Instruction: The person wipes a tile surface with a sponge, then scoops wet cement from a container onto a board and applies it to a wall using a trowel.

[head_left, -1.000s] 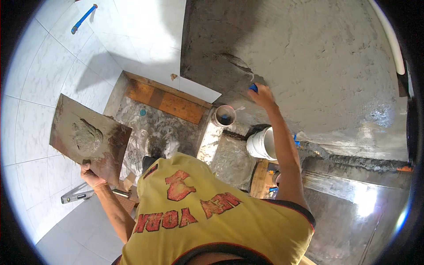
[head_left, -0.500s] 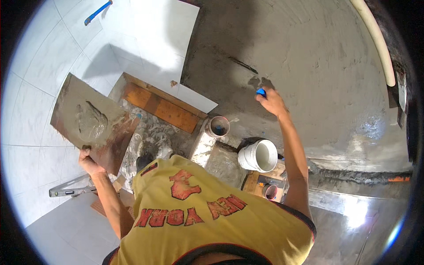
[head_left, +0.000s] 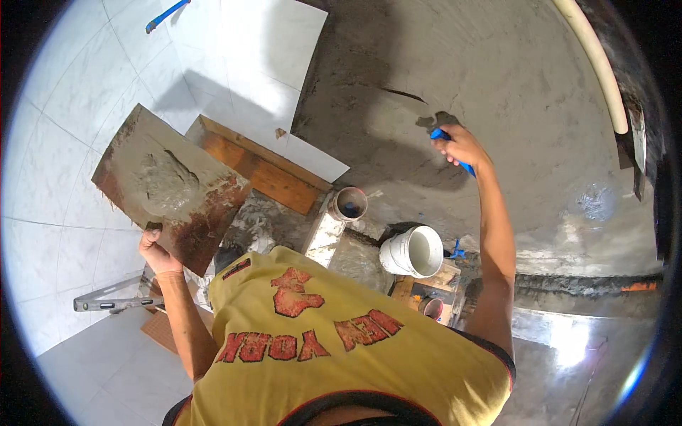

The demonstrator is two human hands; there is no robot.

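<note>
My left hand (head_left: 159, 252) grips the near edge of a flat brown mortar board (head_left: 202, 238). A heap of wet grey mortar (head_left: 170, 181) lies on its upper face. Held out at the right, my right hand (head_left: 463, 148) is closed round the blue handle (head_left: 440, 133) of a trowel against the grey plastered wall (head_left: 526, 121). The trowel's blade is hard to tell apart from the wet plaster; a thin dark line and a dark patch show just beyond the hand.
Below the wall stand a white bucket (head_left: 413, 253) and a smaller pail (head_left: 349, 204). A wooden plank box (head_left: 266, 174) sits beside the white tiles (head_left: 64, 142). At the left lies a spirit level (head_left: 106, 304); a pale pipe (head_left: 593, 64) curves along the upper right.
My right hand has slid to the right along the wall with the trowel, showing more of its blue handle. The mortar board in my left hand has shifted right and slightly up.
</note>
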